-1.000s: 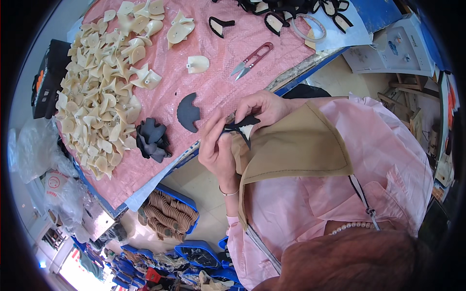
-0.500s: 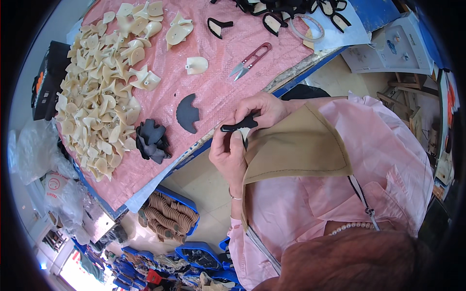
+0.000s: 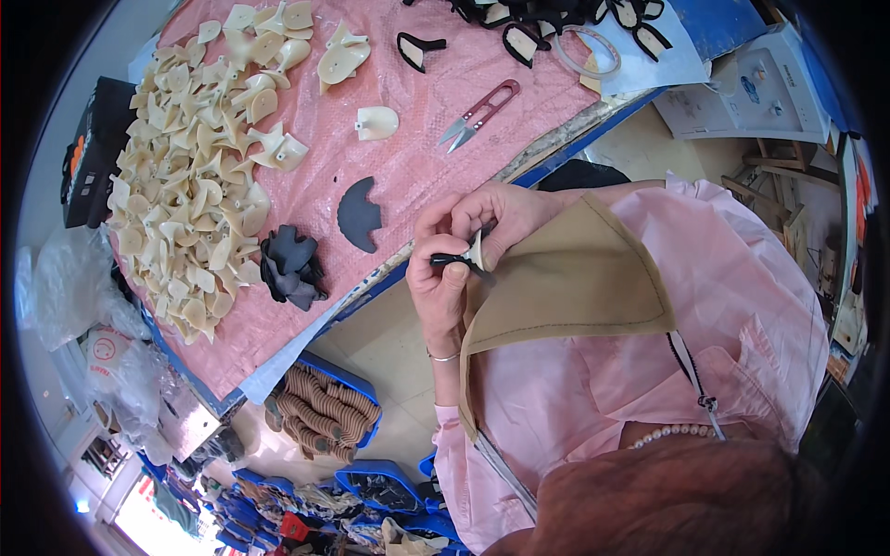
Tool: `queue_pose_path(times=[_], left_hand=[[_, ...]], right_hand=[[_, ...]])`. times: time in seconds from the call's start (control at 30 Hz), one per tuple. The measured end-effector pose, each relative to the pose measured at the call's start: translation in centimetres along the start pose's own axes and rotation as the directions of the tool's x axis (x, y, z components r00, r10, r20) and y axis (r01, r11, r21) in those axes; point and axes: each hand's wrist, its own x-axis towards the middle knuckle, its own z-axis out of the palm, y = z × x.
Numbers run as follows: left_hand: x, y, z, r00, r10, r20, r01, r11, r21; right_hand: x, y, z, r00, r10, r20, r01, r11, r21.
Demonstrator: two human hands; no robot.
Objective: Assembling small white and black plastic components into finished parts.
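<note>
Above my lap, just off the table's edge, both hands hold a small cream plastic piece with black covering [image 3: 476,252]. My left hand [image 3: 439,295] pinches its black part between thumb and fingers. My right hand [image 3: 512,215] grips the far side, its fingers curled close to the left ones. Fingers hide much of the piece. On the table near my hands lies a dark grey scalloped cut-out [image 3: 358,217]. Beyond it are a single cream piece [image 3: 378,123] and red-handled thread snips [image 3: 480,116] with blades apart.
A large pile of cream plastic pieces [image 3: 190,185] covers the table's left side, beside a stack of dark cut-outs [image 3: 291,269]. Black-edged pieces [image 3: 525,44] and a clear ring [image 3: 586,52] lie at the far side. Below stands a blue bin [image 3: 369,408] of brown ribbed items.
The held piece has been turned, now showing more edge-on. My left hand has shifted slightly and its fingers have curled in closer to the right hand.
</note>
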Motion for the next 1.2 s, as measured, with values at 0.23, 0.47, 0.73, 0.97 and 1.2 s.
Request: queue_pose_path(times=[0.23,0.47,0.73,0.97,1.2], left_hand=[[-0.6,-0.1,-0.6,0.997,0.025,-0.076,-0.014,0.99,0.141],[-0.9,1.0,0.4,0.988,0.054,-0.144,-0.027,0.983,0.183],[0.3,3.5,2.2,0.964,0.266,0.011,-0.155,0.526,0.836],[-0.2,3.6,0.5,0.999,-0.035,-0.005,0.034,0.91,0.414],[-0.2,2.0,1.0,0.996,-0.016,-0.09,0.04,0.962,0.271]], right_hand=[[0.2,-0.8,0.2,0.984,-0.163,-0.073,0.154,0.981,-0.116],[0.0,-0.3,-1.2,0.977,-0.212,-0.023,0.196,0.936,-0.291],[-0.4,-0.8,-1.5,0.893,-0.428,0.137,0.385,0.57,-0.726],[0.2,-1.2,-1.0,0.865,-0.472,0.173,0.453,0.583,-0.674],[0.1,-1.3,-1.2,0.868,-0.46,0.188,0.454,0.578,-0.678]])
